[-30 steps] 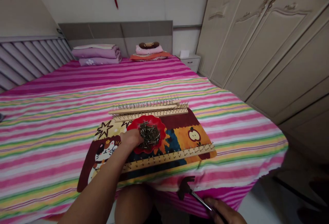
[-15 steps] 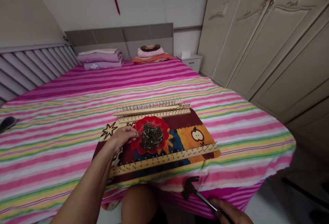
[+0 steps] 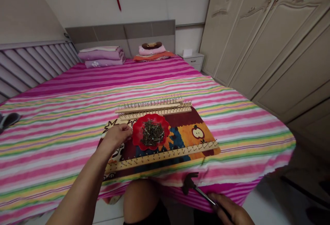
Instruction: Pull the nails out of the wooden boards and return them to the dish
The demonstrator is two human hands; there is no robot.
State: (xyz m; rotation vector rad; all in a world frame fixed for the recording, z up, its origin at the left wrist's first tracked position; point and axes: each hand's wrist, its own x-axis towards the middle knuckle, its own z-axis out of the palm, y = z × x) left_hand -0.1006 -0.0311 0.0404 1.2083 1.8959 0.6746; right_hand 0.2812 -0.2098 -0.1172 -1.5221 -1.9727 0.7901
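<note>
My left hand point(image 3: 115, 137) hovers just left of a red scalloped dish point(image 3: 151, 134) heaped with small metal nails, its fingers curled together; what they pinch, if anything, is too small to see. The dish rests on a cartoon-printed mat point(image 3: 185, 132) on the striped bed. In front of it lies a wooden strip studded with nails point(image 3: 165, 154); two more such strips point(image 3: 154, 108) lie behind it. Down at the frame's bottom edge, my right hand point(image 3: 230, 212) grips the handle of a hammer point(image 3: 192, 184), its dark head below the bed's edge.
The striped sheet point(image 3: 64, 115) covers a wide bed. Folded bedding point(image 3: 103, 54) and a plush toy point(image 3: 151, 47) sit by the headboard. A wardrobe point(image 3: 270, 39) lines the right side, with a nightstand point(image 3: 194, 60) beyond. A dark object point(image 3: 9, 119) lies at the left edge.
My left hand has drawn back out of the nail dish to its left side, fingers closed. The hammer hand stays low at the bottom edge.
</note>
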